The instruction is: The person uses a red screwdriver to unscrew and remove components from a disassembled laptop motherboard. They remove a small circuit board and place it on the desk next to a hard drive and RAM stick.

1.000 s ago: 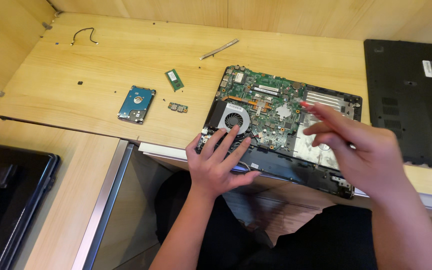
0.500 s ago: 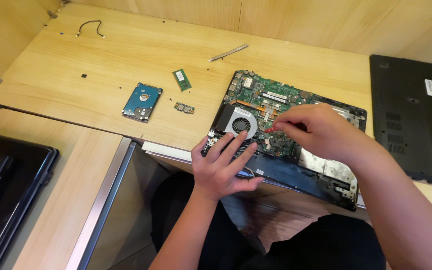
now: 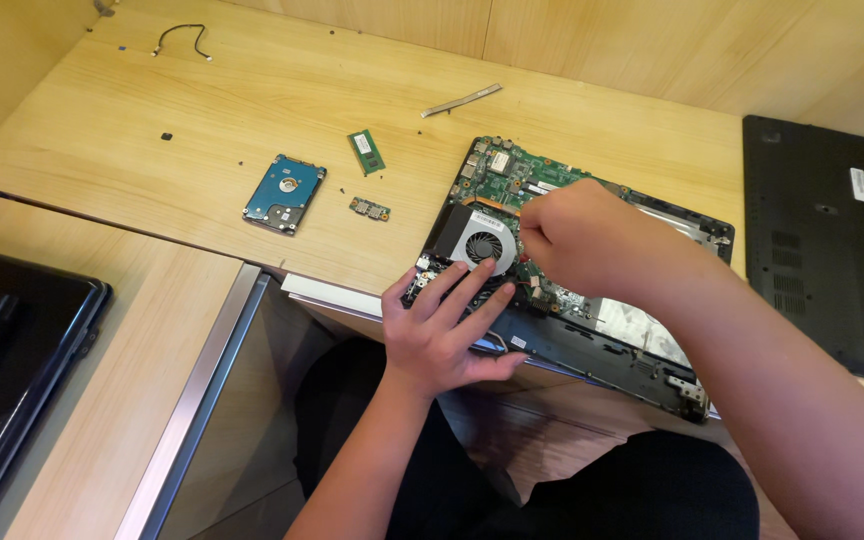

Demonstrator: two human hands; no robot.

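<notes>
A person is sitting at a light wooden desk (image 3: pixel 202 120) with an opened black laptop base (image 3: pixel 592 340) lying at the near edge, its green circuit board (image 3: pixel 512 180) facing up. The left hand (image 3: pixel 447 325) is lying flat with its fingers spread out, pressing on the near left corner of the laptop base, just below the round black cooling fan (image 3: pixel 479 246). It is not gripping anything. The right hand (image 3: pixel 577 235) is curled up tight over the middle of the green board, right beside the fan. Its fingertips are pinching down at the board, but I cannot tell if something small is between them.

To the left of the laptop, a blue and silver hard drive (image 3: pixel 284 193) is lying flat on the desk. Near it are sitting a small green memory stick (image 3: pixel 366 152) and a tiny green board piece (image 3: pixel 369 209). A thin silver metal strip (image 3: pixel 461 99) is lying farther back. A short black wire (image 3: pixel 182 40) is resting in the far left corner. A black plastic bottom cover (image 3: pixel 827 250) is lying on the right side. Another dark laptop (image 3: pixel 7 350) is sitting on the lower desk at the left.
</notes>
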